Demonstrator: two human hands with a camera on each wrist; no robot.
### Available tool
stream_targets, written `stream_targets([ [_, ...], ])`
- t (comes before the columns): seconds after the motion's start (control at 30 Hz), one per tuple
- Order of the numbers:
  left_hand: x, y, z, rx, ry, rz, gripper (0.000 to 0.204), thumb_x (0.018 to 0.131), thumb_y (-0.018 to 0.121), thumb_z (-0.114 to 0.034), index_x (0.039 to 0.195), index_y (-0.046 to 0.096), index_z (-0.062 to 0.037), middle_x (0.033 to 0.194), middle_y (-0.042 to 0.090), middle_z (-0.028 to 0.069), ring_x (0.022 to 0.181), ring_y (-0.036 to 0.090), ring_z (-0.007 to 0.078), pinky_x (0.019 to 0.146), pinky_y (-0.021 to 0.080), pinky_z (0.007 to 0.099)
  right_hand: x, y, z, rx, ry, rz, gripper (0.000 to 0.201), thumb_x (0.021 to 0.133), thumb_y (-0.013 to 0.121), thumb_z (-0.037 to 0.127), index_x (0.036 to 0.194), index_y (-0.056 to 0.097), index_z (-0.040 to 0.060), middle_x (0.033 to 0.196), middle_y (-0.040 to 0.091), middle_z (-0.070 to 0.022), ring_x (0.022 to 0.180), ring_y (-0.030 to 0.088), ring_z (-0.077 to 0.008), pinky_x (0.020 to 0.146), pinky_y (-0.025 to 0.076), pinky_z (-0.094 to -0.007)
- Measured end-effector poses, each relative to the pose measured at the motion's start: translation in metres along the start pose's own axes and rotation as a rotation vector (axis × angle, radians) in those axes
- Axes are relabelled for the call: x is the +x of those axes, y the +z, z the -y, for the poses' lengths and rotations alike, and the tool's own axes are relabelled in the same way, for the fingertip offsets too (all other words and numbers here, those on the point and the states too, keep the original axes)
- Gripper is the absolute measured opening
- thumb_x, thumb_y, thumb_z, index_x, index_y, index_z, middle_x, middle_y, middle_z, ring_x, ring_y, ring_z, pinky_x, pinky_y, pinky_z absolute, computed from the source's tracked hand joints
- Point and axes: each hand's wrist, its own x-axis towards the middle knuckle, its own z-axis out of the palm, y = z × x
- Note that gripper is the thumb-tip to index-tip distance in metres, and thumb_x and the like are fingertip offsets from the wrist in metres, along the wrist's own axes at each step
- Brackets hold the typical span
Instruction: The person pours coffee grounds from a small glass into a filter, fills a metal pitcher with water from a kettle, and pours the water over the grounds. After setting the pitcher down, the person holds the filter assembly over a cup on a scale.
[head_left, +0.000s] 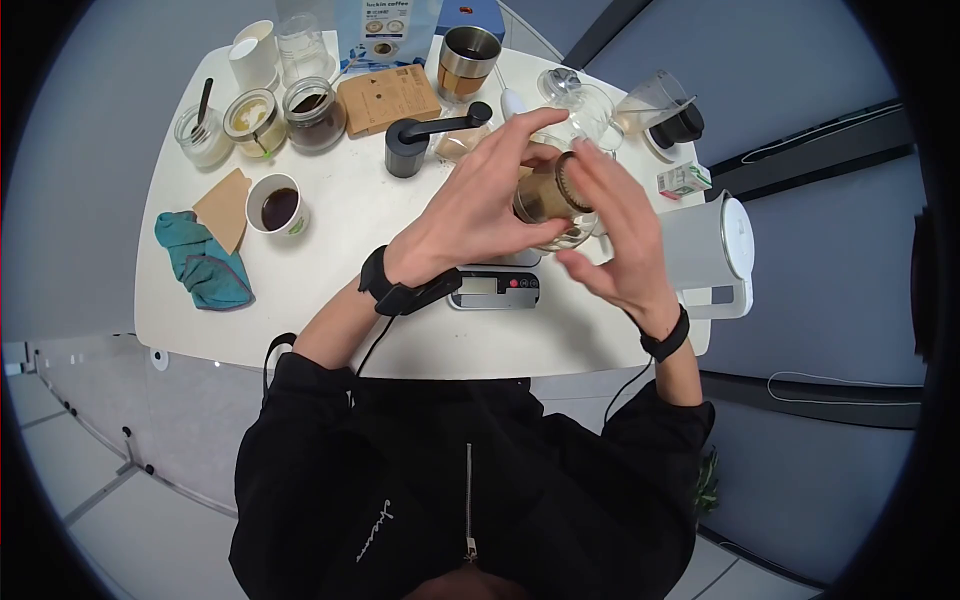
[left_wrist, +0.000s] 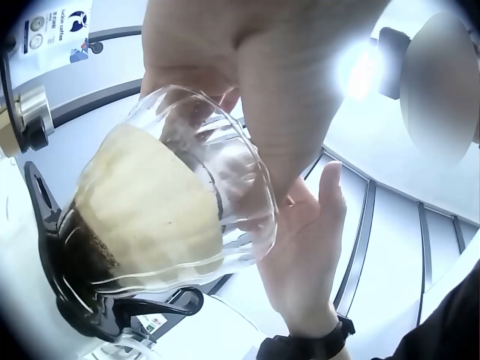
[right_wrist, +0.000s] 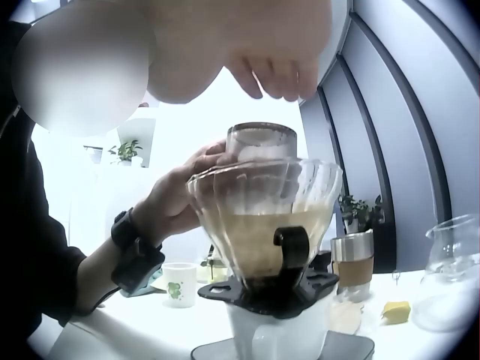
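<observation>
My left hand (head_left: 475,205) (right_wrist: 169,204) grips a small glass jar (head_left: 543,196) (right_wrist: 262,140), fingers on one side and thumb on the other. The jar is over the mouth of a ribbed glass dripper (left_wrist: 251,217) (right_wrist: 206,196). A pale paper filter (left_wrist: 154,202) lines the dripper, with dark grounds low inside it. The dripper's black holder (right_wrist: 274,301) rests on a white vessel (right_wrist: 255,330). My right hand (head_left: 625,235) (left_wrist: 300,259) is beside the jar, fingers extended; whether it touches the jar I cannot tell.
A scale (head_left: 495,290) lies at the near side. To the right are a white kettle (head_left: 700,240) and a small carton (head_left: 684,180). A paper cup of dark liquid (head_left: 276,206), a teal cloth (head_left: 205,262), a hand grinder (head_left: 406,150), jars and a steel tumbler (head_left: 468,62) stand left and behind.
</observation>
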Motion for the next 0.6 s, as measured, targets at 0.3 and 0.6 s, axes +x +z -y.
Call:
stream_targets([
  [0.3,-0.001,0.000,0.003,0.033,0.023,-0.021,0.086,0.062,0.078,-0.019,0.133,0.031,-0.0075,0.101,0.065,0.0145,0.099,0.061,0.0305,0.114,0.015,0.0495,-0.008,0.008,0.006,0.164,0.101,-0.140,0.064,0.079,0.066,0.029,0.130,0.045,-0.0027,0.135,0.045,-0.0234,0.125,0.044,-0.0392,0.103,0.037,-0.0447],
  [0.6,0.000,-0.002,-0.002,0.062,0.041,-0.034,0.087,0.061,0.079,-0.020,0.133,0.031,-0.0080,0.103,0.065,0.0127,0.095,0.064,0.0303,0.113,0.018,0.0482,-0.007,0.010,0.013,0.136,0.106,-0.093,0.071,0.082,0.062,0.031,0.138,0.034,-0.0019,0.141,0.036,-0.0246,0.132,0.035,-0.0368,0.107,0.031,-0.0431],
])
